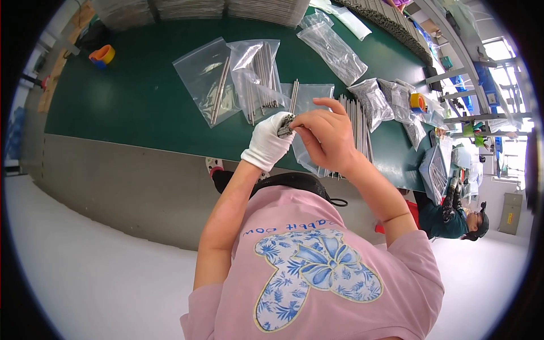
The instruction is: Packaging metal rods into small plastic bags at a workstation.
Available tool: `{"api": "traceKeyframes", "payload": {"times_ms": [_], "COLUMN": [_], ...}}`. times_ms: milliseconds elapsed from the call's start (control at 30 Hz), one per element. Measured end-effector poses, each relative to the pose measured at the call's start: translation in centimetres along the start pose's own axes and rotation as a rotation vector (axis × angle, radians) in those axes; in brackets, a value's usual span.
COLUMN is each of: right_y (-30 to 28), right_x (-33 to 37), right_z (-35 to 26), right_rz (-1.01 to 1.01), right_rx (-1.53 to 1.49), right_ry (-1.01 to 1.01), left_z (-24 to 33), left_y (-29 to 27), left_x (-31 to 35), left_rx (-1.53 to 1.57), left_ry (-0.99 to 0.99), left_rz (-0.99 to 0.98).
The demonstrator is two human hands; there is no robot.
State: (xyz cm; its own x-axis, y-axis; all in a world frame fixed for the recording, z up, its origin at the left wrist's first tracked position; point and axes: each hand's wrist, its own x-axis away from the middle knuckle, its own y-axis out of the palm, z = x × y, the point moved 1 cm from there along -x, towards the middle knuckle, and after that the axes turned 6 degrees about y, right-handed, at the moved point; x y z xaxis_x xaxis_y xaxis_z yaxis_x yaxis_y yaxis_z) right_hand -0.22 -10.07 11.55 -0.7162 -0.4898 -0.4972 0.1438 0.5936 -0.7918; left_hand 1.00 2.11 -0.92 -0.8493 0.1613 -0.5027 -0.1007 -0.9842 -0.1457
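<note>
My left hand [268, 141], in a white glove, is closed round a bundle of thin metal rods [285, 127], whose ends point up toward me. My bare right hand [328, 136] pinches at the rod ends with thumb and forefinger, its other fingers partly raised. How many rods the pinch takes in is too small to tell. Just beyond my hands, a clear plastic bag [253, 68] has several rods in and on it. Left of it another clear bag [198, 79] carries a few rods [220, 93]. More loose rods [358, 122] lie in a row beside my right hand.
The green table [124, 107] runs across in front of me. Filled clear bags [372, 102] and a yellow tape roll [418, 102] lie to the right, an orange tape roll [102, 55] far left. Plastic-wrapped stacks [190, 8] stand at the back. A co-worker [450, 218] sits at right.
</note>
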Motion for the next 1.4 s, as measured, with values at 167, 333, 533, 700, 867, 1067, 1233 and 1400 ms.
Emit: {"api": "traceKeyframes", "payload": {"times_ms": [167,333,533,700,867,1067,1233,1400], "right_y": [0.1,-1.4,0.1,0.1,0.1,-10.9,-22.1,-19.8], "right_x": [0.1,-0.7,0.2,-0.1,-0.4,-3.5,-0.6,1.8], "right_z": [-0.2,-1.0,0.1,-0.1,0.2,-2.6,-1.0,5.1], "right_rz": [0.016,0.154,-0.064,-0.083,-0.057,0.220,0.516,0.517], "right_rx": [0.006,-0.064,-0.017,0.019,0.113,0.132,0.047,0.399], "right_ry": [-0.010,-0.014,0.077,-0.020,-0.055,-0.100,-0.044,0.189], "left_z": [-0.1,0.6,0.3,-0.3,0.1,-0.8,-1.5,-0.3], "left_y": [0.3,0.1,0.0,-0.2,-0.1,-0.1,0.2,-0.6], "left_x": [0.2,-0.1,0.1,0.2,-0.4,0.3,0.2,-0.3], "left_rx": [0.033,0.035,0.007,0.026,0.026,0.030,0.128,0.160], "left_ry": [-0.046,-0.055,0.009,-0.050,0.001,-0.074,-0.146,-0.178], "left_rz": [-0.007,-0.006,0.011,-0.048,-0.018,0.003,0.028,0.012]}}
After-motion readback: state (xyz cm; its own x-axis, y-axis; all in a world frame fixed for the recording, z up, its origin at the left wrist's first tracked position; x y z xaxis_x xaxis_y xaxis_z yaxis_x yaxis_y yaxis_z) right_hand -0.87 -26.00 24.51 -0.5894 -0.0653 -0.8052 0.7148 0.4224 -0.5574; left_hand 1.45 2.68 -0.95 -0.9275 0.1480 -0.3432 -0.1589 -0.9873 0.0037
